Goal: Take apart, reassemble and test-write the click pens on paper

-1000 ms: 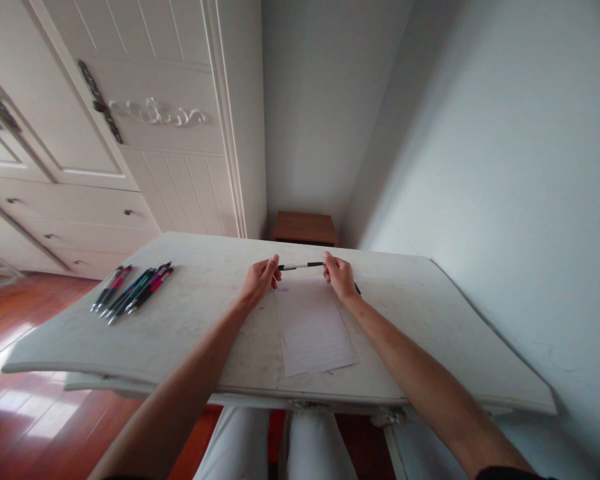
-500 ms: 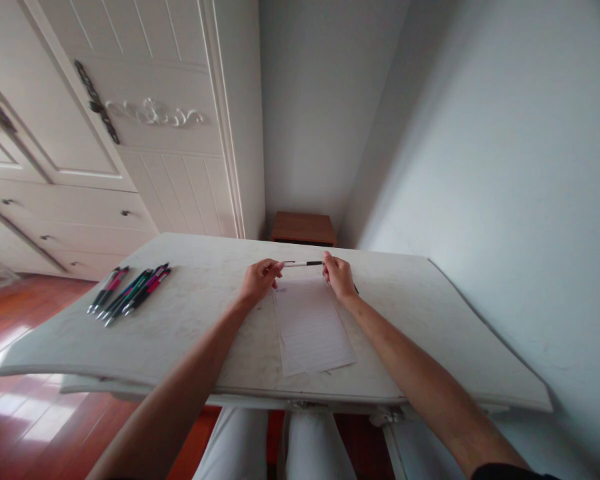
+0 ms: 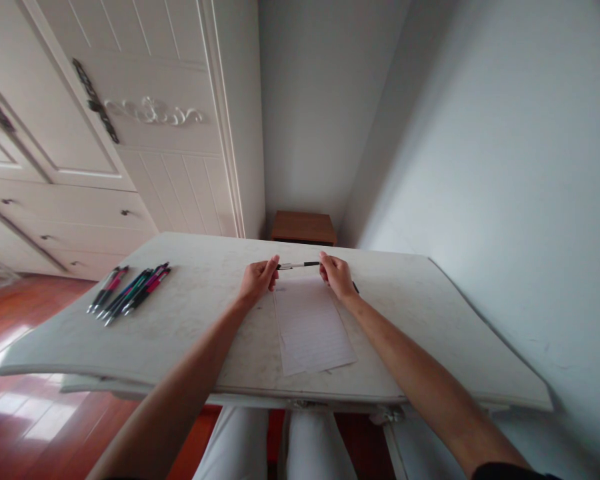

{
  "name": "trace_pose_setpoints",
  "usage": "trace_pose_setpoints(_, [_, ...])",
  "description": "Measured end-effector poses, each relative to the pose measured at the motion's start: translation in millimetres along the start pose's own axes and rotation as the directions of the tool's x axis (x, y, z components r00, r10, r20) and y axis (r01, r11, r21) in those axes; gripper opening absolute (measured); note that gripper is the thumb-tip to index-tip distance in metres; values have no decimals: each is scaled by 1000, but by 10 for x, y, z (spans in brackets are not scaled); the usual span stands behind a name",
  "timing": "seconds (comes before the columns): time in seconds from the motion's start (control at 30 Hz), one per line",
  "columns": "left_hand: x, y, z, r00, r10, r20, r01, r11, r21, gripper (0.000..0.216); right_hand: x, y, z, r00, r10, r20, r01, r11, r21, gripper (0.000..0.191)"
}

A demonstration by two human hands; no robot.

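I hold a thin pen part (image 3: 298, 265), white with dark ends, level above the far end of a lined sheet of paper (image 3: 311, 327). My left hand (image 3: 258, 280) pinches its left end and my right hand (image 3: 337, 275) pinches its right end. A dark pen piece (image 3: 356, 289) pokes out behind my right hand, partly hidden. The sheet lies on the white table (image 3: 210, 313) between my forearms.
Several pens (image 3: 130, 291) with pink, green and black barrels lie in a row at the table's left side. A white wardrobe (image 3: 110, 120) stands to the left, a small brown wooden stand (image 3: 304, 228) sits beyond the table, and a wall (image 3: 480, 167) runs along the right.
My hands have drawn slightly closer together along the pen part. My left fingers, which had slipped off its end half a second ago, pinch it again.
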State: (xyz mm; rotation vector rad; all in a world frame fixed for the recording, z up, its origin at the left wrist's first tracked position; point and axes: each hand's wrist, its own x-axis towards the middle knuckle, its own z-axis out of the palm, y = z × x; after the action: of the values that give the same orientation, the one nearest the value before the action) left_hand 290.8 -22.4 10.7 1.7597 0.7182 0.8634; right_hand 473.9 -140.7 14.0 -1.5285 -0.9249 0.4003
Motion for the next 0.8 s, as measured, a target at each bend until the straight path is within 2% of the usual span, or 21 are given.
trace_pose_setpoints(0.17, [15, -9, -13, 999, 18, -26, -18, 1000, -7, 63, 0, -5, 1, 999, -2, 39, 0, 999, 46, 54])
trace_pose_setpoints(0.43, [37, -22, -25, 998, 20, -56, -21, 1000, -16, 63, 18, 29, -5, 992, -80, 93, 74, 995, 66, 49])
trace_pose_setpoints(0.8, [35, -4, -29, 997, 25, -78, -25, 1000, 2, 63, 98, 17, -88, 989, -113, 97, 97, 983, 155, 36])
